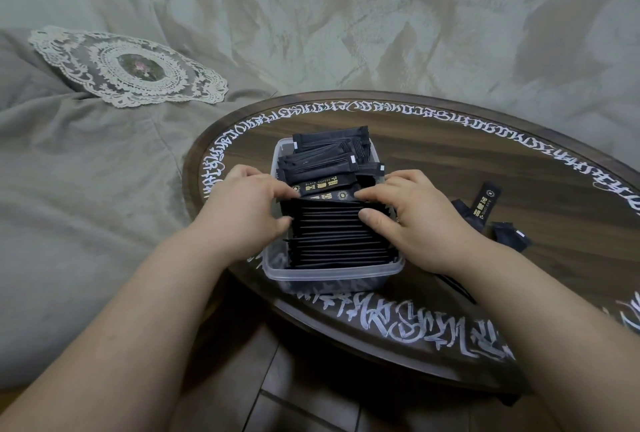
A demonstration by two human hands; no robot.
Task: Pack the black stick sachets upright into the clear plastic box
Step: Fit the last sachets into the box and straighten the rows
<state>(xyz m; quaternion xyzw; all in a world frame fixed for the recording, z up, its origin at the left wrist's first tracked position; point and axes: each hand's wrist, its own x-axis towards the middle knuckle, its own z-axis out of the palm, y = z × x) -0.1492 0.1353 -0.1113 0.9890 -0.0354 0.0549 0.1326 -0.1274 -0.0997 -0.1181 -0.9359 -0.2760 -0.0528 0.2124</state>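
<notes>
Box: the clear plastic box stands on the round table, at its left part
Inside the box: the near half holds a tight row of black sachets standing on edge; the far half holds more sachets lying flat and crossed in a loose pile
Left hand: the left hand is at the left end of the row, fingers curled over the sachet tops, thumb against the side, grasping them
Right hand: the right hand grasps the right end of the same row, thumb on top
Right of the box: some loose sachets lie on the table, partly hidden behind the right wrist
Far left: a lace doily lies on grey cloth, well apart from the table
</notes>
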